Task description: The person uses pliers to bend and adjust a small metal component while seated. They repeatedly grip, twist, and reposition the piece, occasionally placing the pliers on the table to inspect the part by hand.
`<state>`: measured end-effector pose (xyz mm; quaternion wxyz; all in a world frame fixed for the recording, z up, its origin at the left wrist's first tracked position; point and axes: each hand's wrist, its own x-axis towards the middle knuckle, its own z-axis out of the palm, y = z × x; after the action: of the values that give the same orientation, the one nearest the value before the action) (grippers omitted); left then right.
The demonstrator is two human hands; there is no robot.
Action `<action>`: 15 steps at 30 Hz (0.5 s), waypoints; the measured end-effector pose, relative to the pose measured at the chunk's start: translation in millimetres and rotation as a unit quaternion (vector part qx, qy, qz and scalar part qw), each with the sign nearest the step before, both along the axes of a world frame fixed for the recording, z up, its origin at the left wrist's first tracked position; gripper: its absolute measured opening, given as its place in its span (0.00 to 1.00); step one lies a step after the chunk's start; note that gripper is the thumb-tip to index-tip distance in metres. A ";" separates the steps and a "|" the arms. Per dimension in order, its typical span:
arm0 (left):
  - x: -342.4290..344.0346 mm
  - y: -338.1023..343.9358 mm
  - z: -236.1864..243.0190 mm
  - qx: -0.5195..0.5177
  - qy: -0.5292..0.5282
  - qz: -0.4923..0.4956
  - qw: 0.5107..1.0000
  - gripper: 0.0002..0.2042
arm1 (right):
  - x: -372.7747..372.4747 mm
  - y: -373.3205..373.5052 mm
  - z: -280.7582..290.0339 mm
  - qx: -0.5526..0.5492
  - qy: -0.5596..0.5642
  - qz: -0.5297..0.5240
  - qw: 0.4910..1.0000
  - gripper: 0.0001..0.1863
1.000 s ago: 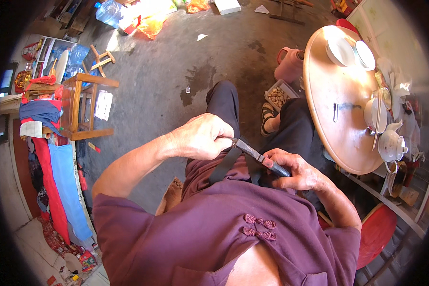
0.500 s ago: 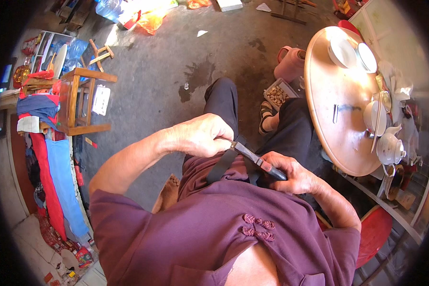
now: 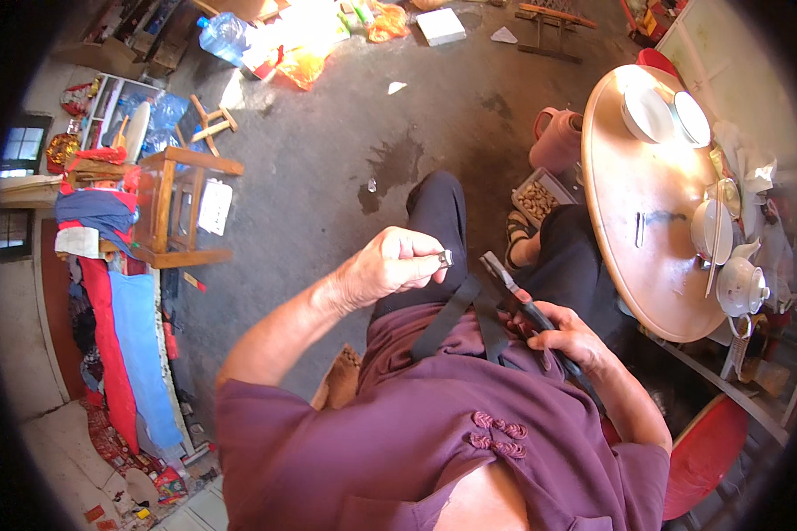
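Gry flr (image 3: 314,146), pliers (image 3: 524,302) in R grip (image 3: 566,334)

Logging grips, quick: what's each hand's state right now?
Left hand: closed, pinching a small metal piece.
Right hand: closed, holding dark-handled pliers.

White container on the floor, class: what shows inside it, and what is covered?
Tan, nut-like pieces lie inside the container. Anything beneath them cannot be seen, and a dark trouser leg hides part of its near side.
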<state>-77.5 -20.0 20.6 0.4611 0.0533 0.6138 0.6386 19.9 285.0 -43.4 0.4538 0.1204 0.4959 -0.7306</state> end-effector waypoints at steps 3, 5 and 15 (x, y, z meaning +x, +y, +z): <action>7.6 -2.6 -8.5 0.078 -0.038 0.112 0.990 0.10 | -3.0 0.7 16.2 -0.050 0.020 -0.040 0.998 0.28; 11.3 -1.4 -12.3 0.101 -0.039 0.157 0.982 0.10 | -4.8 -2.5 24.2 -0.079 0.059 -0.058 0.993 0.33; 13.0 23.2 -6.5 0.075 0.046 0.239 0.967 0.11 | -18.5 -59.9 36.0 -0.040 0.254 -0.010 0.966 0.34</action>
<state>-64.5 3.1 14.1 0.2611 -0.0315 0.5791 0.7717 1.5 225.1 -7.3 0.3099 -0.0818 0.5641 -0.7610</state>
